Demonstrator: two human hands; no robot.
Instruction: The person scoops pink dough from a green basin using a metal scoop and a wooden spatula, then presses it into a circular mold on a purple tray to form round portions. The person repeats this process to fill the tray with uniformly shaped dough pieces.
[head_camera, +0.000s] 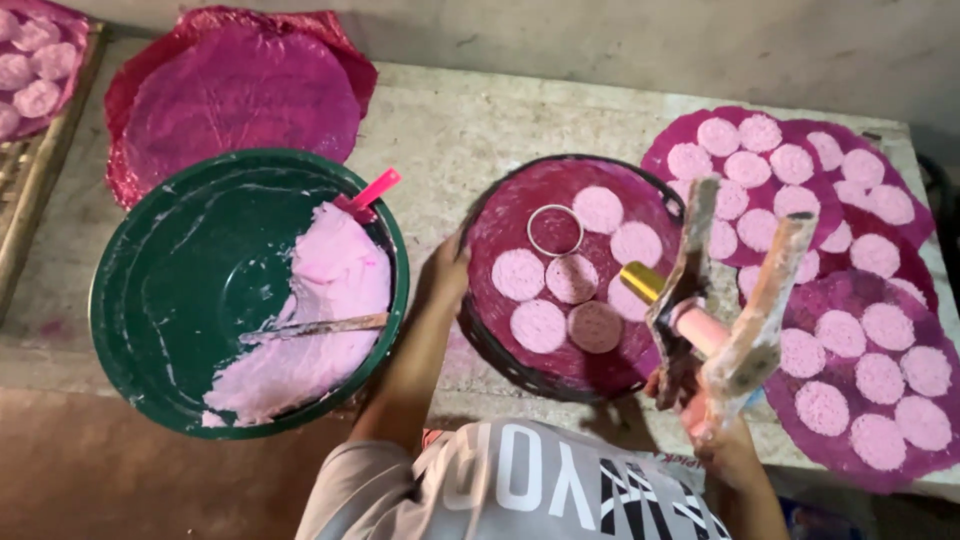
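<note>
Rough pale concrete slab (450, 130) under everything, grey wall behind. Far left of my left hand (447, 275): bamboo tray corner, magenta sheet (240, 95), green basin (160, 290) holding pink paste (320, 310) and stick. My left hand clasps rim of round dark tray (500, 350), pink discs (540, 325) and metal ring (555, 230) inside. My right hand (715, 415) clamped on paste-crusted tools (760, 300) and pink-handled, gold-tipped piece. Beyond it, purple sheets (850, 300) covered with discs.

You see a dark green basin (150, 300) holding pale pink batter (320, 310), magenta sheets (560, 200) dotted with light pink discs (518, 274), a silver ring (555, 230), and a grey, white-lettered shirt (520, 490).
</note>
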